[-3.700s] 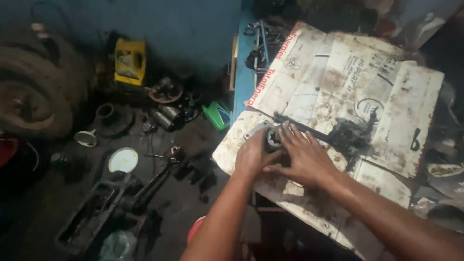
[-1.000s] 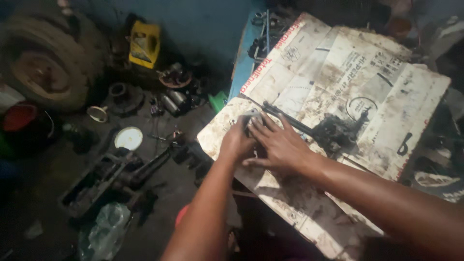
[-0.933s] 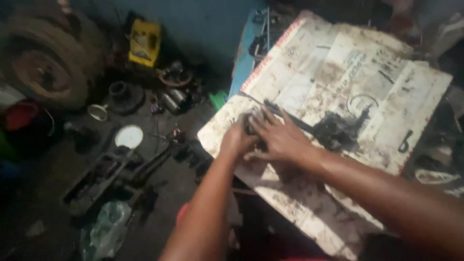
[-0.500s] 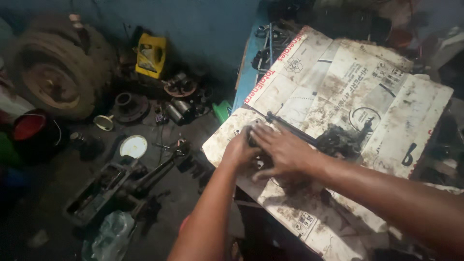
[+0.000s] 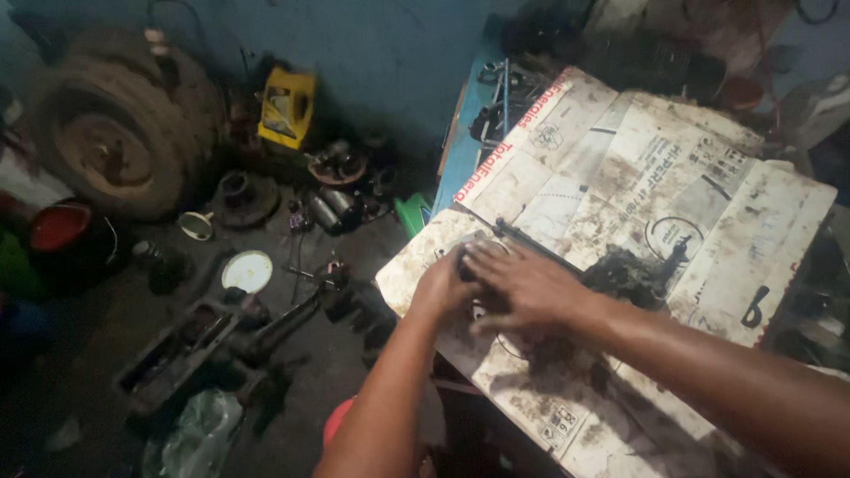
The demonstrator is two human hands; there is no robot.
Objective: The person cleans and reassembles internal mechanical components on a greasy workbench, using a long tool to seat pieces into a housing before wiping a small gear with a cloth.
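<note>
Hands barely shifted since before; left hand [image 5: 443, 288] and right hand [image 5: 522, 288] pressed together over small dark part [image 5: 478, 310] near cardboard [image 5: 620, 168] front-left corner; grip unclear. Judged mid-fitting; next needs steady pressure

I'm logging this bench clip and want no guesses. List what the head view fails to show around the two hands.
- Small part under the left hand and right hand: covered by both hands, its kind unreadable.
- Grip of either hand: fingers overlap, cannot tell.
- Dark greasy assembly on the cardboard sheet: too dim and blurred to identify.
- Green bag on the floor: cut by the bottom edge.
- Tyre: its top lost in shadow.
</note>
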